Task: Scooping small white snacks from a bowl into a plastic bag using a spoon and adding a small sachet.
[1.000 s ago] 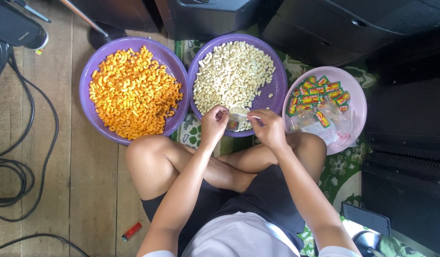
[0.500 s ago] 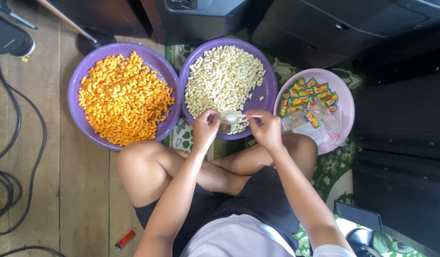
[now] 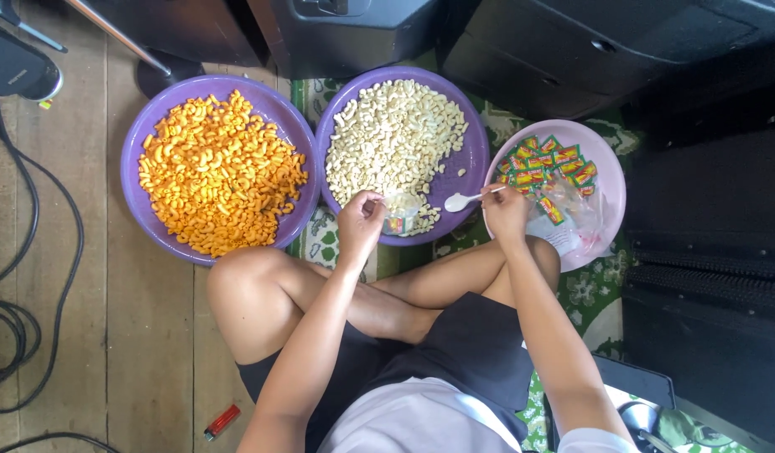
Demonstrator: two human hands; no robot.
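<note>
I sit cross-legged on the floor behind three basins. My left hand (image 3: 361, 225) pinches a small clear plastic bag (image 3: 399, 214) at the near edge of the middle purple basin (image 3: 471, 159), which holds pale white puffed snacks (image 3: 396, 138). My right hand (image 3: 505, 214) holds a white plastic spoon (image 3: 463, 200) by its handle, the bowl pointing left over that basin's bare bottom. A purple basin (image 3: 283, 117) on the left is full of orange curled snacks (image 3: 215, 176). The pink basin (image 3: 610, 184) on the right holds small colourful packets (image 3: 543, 164) and clear plastic bags.
Black cables (image 3: 18, 277) run over the wooden floor at the left. A red lighter (image 3: 222, 421) lies near my left knee. Dark cases (image 3: 505, 42) stand behind the basins and at the right. A green patterned mat (image 3: 597, 294) lies under the basins.
My right hand has drawn away to the right with the spoon, away from the bag. My left hand stays at the bag by the white snacks.
</note>
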